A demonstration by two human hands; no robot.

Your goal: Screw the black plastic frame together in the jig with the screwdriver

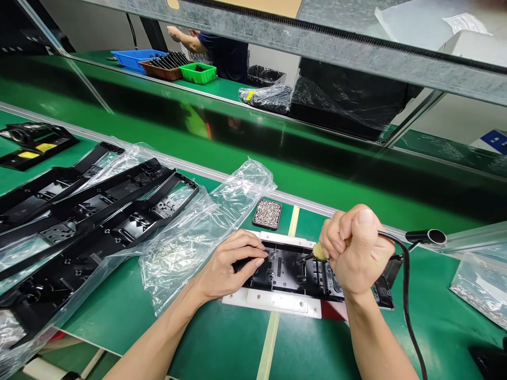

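Note:
A black plastic frame part [289, 272] lies in a white fixture [273, 302] on the green bench. My left hand [232, 264] presses flat on the part's left end, fingertips next to a screw hole. My right hand [356, 248] is a fist around a corded power screwdriver [319, 252], whose tip points down and left at the middle of the part. Its black cable [406, 295] runs off to the lower right. A small black tray of silver screws [267, 214] sits just beyond the fixture.
Several long black frames in clear plastic bags [91, 211] cover the left of the bench. Loose clear bags [206, 221] lie beside my left hand. A green conveyor [277, 153] runs behind. Another person's arm [186, 39] works at coloured bins [198, 73] far back.

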